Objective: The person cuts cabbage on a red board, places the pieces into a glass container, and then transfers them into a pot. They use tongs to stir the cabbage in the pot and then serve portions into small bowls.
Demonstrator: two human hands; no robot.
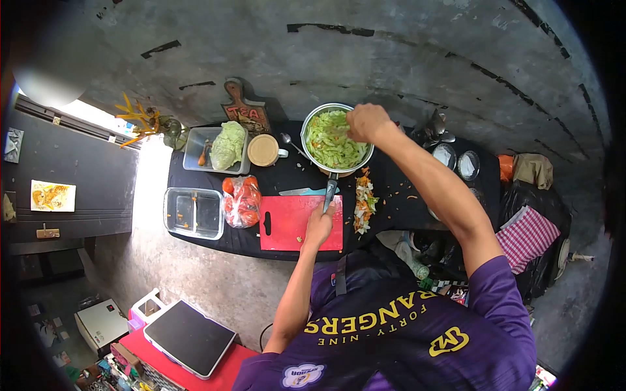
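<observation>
My left hand (318, 226) is closed round the black handle (330, 191) of a saucepan. The saucepan (305, 139) is full of shredded green cabbage (334, 146) with bits of orange in it. Over the pan's right rim, my right hand (368, 122) is closed in a fist; what it grips is blurred and cannot be made out. Under my left hand lies a red cutting board (297, 218), with a blue-handled knife (303, 191) along its far edge. A row of vegetable scraps (363, 205) lies right of the board.
Left of the pan are a lidded mug (263, 150), a container with a cabbage (227, 145), a bag of tomatoes (242, 202) and a glass container (193, 214). A spoon (293, 144) lies near the pan. Metal-rimmed jars (467, 165) stand at right.
</observation>
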